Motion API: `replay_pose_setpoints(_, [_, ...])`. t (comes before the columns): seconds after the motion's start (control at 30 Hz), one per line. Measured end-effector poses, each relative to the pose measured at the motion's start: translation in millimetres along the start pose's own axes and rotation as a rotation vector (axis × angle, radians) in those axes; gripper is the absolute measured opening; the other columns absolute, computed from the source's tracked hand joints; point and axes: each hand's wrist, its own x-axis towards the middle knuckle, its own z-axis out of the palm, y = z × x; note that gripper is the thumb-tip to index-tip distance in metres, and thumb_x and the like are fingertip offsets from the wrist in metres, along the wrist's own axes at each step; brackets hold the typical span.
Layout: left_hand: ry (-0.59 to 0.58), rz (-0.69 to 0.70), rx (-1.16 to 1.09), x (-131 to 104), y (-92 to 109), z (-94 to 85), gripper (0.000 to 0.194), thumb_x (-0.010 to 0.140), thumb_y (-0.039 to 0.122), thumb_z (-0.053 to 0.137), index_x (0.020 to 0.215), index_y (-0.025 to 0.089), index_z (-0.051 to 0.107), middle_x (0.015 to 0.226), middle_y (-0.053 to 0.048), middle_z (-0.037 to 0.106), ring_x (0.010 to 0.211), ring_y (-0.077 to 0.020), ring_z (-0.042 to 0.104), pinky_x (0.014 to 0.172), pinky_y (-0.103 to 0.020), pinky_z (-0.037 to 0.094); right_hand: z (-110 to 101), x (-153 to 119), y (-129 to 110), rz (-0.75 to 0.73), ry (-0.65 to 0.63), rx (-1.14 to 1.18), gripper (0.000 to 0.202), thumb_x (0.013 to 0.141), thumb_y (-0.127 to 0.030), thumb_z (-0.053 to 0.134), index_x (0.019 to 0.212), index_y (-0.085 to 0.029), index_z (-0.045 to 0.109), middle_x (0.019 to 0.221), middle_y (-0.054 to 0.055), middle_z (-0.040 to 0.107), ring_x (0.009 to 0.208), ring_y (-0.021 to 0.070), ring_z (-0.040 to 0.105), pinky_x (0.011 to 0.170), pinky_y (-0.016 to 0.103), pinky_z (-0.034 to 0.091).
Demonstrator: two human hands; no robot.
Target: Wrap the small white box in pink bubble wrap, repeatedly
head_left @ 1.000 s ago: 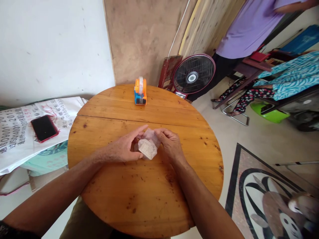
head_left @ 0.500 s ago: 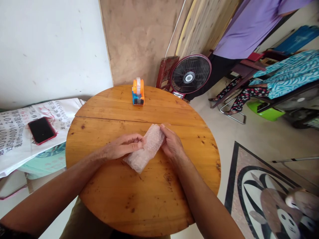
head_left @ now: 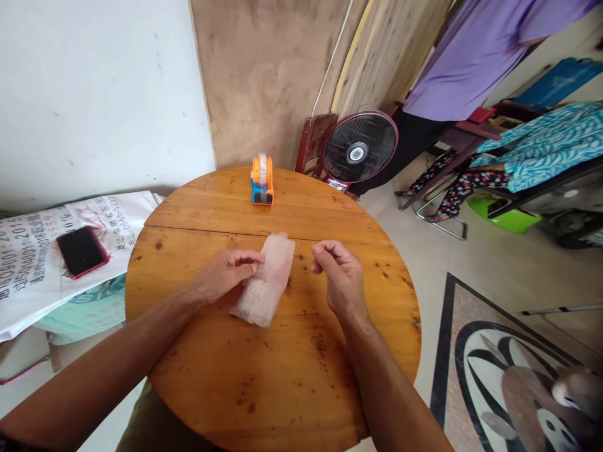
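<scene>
A small packet of bubble wrap point(head_left: 266, 282) lies aslant on the round wooden table point(head_left: 282, 370); what is inside it cannot be made out. My left hand point(head_left: 230, 271) is closed at the packet's left edge, thumb and fingers pinching the wrap. To the right, apart from the packet, my right hand point(head_left: 343, 276) hovers over the table with its fingers curled in and nothing visible in them. Toward the table's far edge stands an orange and blue tape dispenser point(head_left: 262, 182) with a roll of clear tape.
On the left, a phone point(head_left: 82, 251) rests on a white printed sack point(head_left: 127, 216). Behind the table are a fan point(head_left: 358, 150) and a wooden board against the wall. Two people are at the upper right, one in a purple shirt point(head_left: 452, 69). A panda-patterned floor design point(head_left: 494, 370) lies at the lower right.
My right hand has let go of the packet, moved right and curled its fingers. The packet has turned a little more upright and shifted left, with my left hand still at its edge.
</scene>
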Motion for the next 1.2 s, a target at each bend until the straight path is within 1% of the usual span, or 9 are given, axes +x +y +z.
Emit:
replay_pose_setpoints(0.17, [-0.01, 0.054, -0.063, 0.2, 0.8, -0.4, 0.037, 0.072, 0.034, 0.074, 0.105, 0.018, 0.074, 0.086, -0.004, 0.072, 0.074, -0.0168, 0.061, 0.07, -0.029, 0.047, 14.3, -11.4, 4.1, 0.081, -0.275, -0.173, 0.026, 0.081, -0.045, 0.064, 0.076, -0.019, 0.065, 0.066, -0.001, 0.061, 0.058, 0.0128, 0.052, 0.057, 0.027, 0.042])
replay_pose_setpoints(0.37, [-0.075, 0.106, -0.085, -2.3, 0.7, -1.1, 0.042, 0.076, 0.035, 0.073, 0.113, 0.016, 0.071, 0.08, -0.004, 0.071, 0.066, -0.0143, 0.06, 0.068, -0.029, 0.048, 30.1, -15.9, 16.6, 0.074, -0.315, -0.427, 0.039, 0.075, -0.052, 0.069, 0.096, -0.019, 0.067, 0.086, 0.004, 0.069, 0.069, 0.0165, 0.058, 0.062, 0.029, 0.044])
replay_pose_setpoints(0.43, [-0.081, 0.12, -0.096, -2.2, 1.2, -0.7, 0.041, 0.075, 0.035, 0.073, 0.111, 0.016, 0.072, 0.078, -0.003, 0.071, 0.063, -0.0134, 0.06, 0.067, -0.028, 0.048, 32.0, -16.3, 18.7, 0.055, -0.303, -0.424, 0.031, 0.078, -0.047, 0.067, 0.095, -0.02, 0.067, 0.083, 0.003, 0.069, 0.066, 0.0157, 0.057, 0.062, 0.028, 0.043])
replay_pose_setpoints(0.5, [-0.068, 0.118, -0.101, -1.6, 2.0, 0.0, 0.039, 0.075, 0.034, 0.073, 0.109, 0.015, 0.072, 0.076, -0.002, 0.07, 0.062, -0.0129, 0.06, 0.066, -0.028, 0.047, 32.3, -15.2, 20.7, 0.022, -0.273, -0.392, 0.019, 0.082, -0.038, 0.06, 0.086, -0.02, 0.067, 0.075, 0.001, 0.067, 0.064, 0.0152, 0.055, 0.062, 0.028, 0.041])
replay_pose_setpoints(0.57, [-0.039, 0.113, -0.113, -0.9, 2.9, 0.8, 0.039, 0.073, 0.033, 0.073, 0.107, 0.015, 0.072, 0.073, -0.001, 0.068, 0.061, -0.0126, 0.059, 0.065, -0.028, 0.046, 31.1, -12.4, 22.7, 0.009, -0.231, -0.314, 0.017, 0.084, -0.033, 0.055, 0.078, -0.021, 0.065, 0.069, 0.0, 0.064, 0.063, 0.0153, 0.054, 0.062, 0.028, 0.041])
replay_pose_setpoints(0.8, [0.209, 0.117, -0.067, 2.8, 3.2, -0.7, 0.034, 0.069, 0.033, 0.071, 0.098, 0.016, 0.072, 0.077, -0.001, 0.067, 0.064, -0.0138, 0.056, 0.064, -0.028, 0.045, 23.3, 0.0, 26.4, 0.188, -0.01, 0.127, 0.019, 0.075, -0.039, 0.065, 0.07, -0.021, 0.06, 0.065, -0.003, 0.058, 0.06, 0.0129, 0.048, 0.061, 0.027, 0.039])
replay_pose_setpoints(0.97, [0.395, 0.305, 0.168, 5.8, -0.7, -3.5, 0.025, 0.072, 0.034, 0.068, 0.09, 0.018, 0.071, 0.086, -0.003, 0.065, 0.076, -0.0168, 0.057, 0.071, -0.031, 0.046, 25.1, -0.5, 26.2, 0.298, -0.012, 0.252, 0.023, 0.069, -0.041, 0.071, 0.07, -0.021, 0.059, 0.065, -0.003, 0.057, 0.057, 0.0116, 0.045, 0.057, 0.026, 0.037])
replay_pose_setpoints(1.1, [0.345, 0.39, 0.164, 5.1, -0.3, -0.4, 0.022, 0.075, 0.034, 0.067, 0.09, 0.018, 0.07, 0.086, -0.003, 0.064, 0.076, -0.0165, 0.057, 0.071, -0.03, 0.046, 28.9, -2.9, 23.1, 0.33, -0.084, 0.268, 0.026, 0.069, -0.041, 0.072, 0.071, -0.022, 0.056, 0.065, -0.004, 0.054, 0.057, 0.0117, 0.044, 0.055, 0.024, 0.035])
replay_pose_setpoints(1.2, [0.285, 0.412, 0.13, 3.0, 2.3, 3.3, 0.026, 0.077, 0.031, 0.066, 0.1, 0.017, 0.07, 0.085, -0.002, 0.061, 0.075, -0.0147, 0.055, 0.069, -0.027, 0.045, 30.3, -3.3, 18.1, 0.312, -0.164, 0.271, 0.029, 0.07, -0.045, 0.071, 0.072, -0.023, 0.052, 0.074, -0.001, 0.059, 0.06, 0.0139, 0.048, 0.057, 0.025, 0.04])
